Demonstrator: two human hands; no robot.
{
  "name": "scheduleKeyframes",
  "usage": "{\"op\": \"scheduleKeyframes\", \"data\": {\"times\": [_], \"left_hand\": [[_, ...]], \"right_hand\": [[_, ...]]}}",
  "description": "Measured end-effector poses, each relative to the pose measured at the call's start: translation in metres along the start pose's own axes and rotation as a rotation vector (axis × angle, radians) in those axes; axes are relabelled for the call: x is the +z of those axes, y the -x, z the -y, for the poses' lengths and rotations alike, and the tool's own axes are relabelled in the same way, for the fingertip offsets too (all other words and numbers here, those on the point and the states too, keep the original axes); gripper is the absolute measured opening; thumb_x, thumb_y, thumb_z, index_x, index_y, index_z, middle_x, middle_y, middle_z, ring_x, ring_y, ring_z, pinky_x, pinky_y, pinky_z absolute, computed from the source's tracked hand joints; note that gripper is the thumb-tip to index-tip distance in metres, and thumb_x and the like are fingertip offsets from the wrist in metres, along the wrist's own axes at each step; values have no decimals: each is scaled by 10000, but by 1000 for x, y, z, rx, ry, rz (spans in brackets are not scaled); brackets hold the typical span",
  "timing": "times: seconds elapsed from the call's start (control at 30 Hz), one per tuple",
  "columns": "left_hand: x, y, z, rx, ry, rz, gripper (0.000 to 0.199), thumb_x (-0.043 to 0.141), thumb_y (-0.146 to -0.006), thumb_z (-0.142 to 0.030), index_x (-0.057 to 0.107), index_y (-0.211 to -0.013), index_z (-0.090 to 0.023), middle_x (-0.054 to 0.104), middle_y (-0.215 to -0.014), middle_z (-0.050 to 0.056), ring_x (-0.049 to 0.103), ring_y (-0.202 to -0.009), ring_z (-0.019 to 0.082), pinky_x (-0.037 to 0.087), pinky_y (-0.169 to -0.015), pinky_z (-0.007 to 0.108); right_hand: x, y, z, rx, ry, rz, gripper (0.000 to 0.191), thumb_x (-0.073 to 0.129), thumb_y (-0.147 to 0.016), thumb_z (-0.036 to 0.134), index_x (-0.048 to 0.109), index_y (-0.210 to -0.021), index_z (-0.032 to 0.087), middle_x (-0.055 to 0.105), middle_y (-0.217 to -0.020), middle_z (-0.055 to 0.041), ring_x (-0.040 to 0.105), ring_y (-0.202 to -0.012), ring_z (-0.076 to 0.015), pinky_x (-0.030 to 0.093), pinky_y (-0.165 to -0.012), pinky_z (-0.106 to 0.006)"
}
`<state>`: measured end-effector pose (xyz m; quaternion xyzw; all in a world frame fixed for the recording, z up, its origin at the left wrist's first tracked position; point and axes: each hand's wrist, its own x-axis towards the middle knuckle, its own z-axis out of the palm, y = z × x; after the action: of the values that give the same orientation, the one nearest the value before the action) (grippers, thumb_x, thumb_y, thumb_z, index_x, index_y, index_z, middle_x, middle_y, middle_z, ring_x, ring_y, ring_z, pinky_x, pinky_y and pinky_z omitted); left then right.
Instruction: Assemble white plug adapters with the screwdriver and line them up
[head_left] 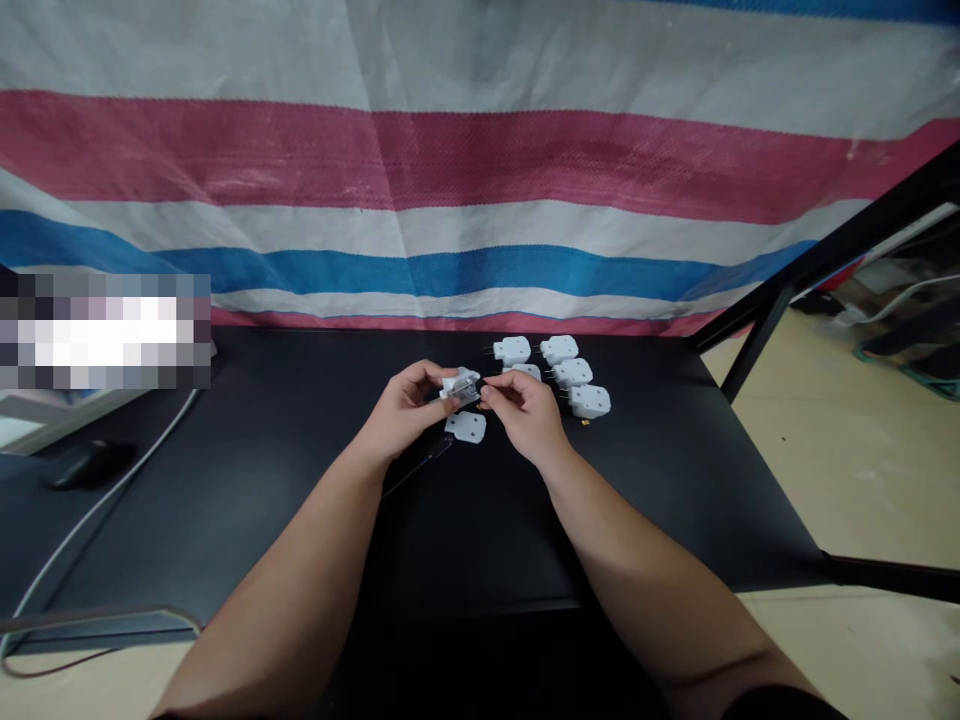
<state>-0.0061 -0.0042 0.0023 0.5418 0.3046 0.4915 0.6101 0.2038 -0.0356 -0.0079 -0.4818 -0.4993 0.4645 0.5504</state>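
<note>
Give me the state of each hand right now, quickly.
Left hand: closed, holding a white plastic plug housing.
Right hand: pinched closed at the housing; anything in its grip is too small to tell.

**Seven white plug pieces, two hands, one screwdriver.**
Around the one flat plug cover (465, 427): one plug body (459, 387) just above it, at the left hand (409, 408) and right hand (525, 415); five more plug bodies (572, 372) beyond it; one dark screwdriver (424, 462) beside it; one tiny yellow bit (585, 422) to its right.
</note>
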Motion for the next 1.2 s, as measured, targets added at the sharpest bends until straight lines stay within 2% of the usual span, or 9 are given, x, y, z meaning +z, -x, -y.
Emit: {"op": "scheduleKeyframes", "data": {"times": [0.3, 0.63, 0.9, 1.1, 1.2], "left_hand": [[4, 0, -2, -35, 19, -30, 324, 1007, -763, -228, 804, -1011, -184, 834, -1123, 89, 782, -979, 202, 630, -824, 296], [4, 0, -3, -51, 23, -7, 302, 1001, -758, -203, 794, -978, -187, 833, -1074, 68, 777, -907, 177, 623, -757, 268], [5, 0, -5, -49, 6, 6, 305, 997, -759, -209, 795, -986, -184, 838, -1055, 76, 784, -896, 188, 642, -767, 283], [6, 0, -7, -92, 133, 20, 306, 980, -766, -187, 797, -1011, -183, 832, -995, 61, 793, -858, 179, 682, -771, 288], [4, 0, -8, -130, 190, 20, 297, 977, -778, -198, 791, -1009, -181, 825, -1014, 57, 805, -900, 185, 711, -807, 306]], "right_hand": [[3, 1, 6, 67, -5, -11, 352, 890, -817, 549, 760, -926, 241, 821, -887, -52, 845, -834, -280, 722, -892, -523], [2, 1, 13, 86, 41, -4, 319, 866, -808, 525, 750, -898, 242, 790, -795, -30, 829, -759, -262, 713, -803, -466], [1, 2, 12, 80, 45, 14, 327, 862, -835, 535, 735, -884, 238, 791, -818, -32, 819, -754, -251, 702, -795, -452], [1, 3, 5, -10, 17, 49, 351, 832, -894, 590, 707, -936, 264, 790, -944, -35, 806, -874, -232, 697, -905, -457], [2, 2, 6, -2, -11, 74, 384, 849, -875, 617, 700, -940, 269, 794, -988, -32, 800, -923, -226, 688, -956, -462]]}}
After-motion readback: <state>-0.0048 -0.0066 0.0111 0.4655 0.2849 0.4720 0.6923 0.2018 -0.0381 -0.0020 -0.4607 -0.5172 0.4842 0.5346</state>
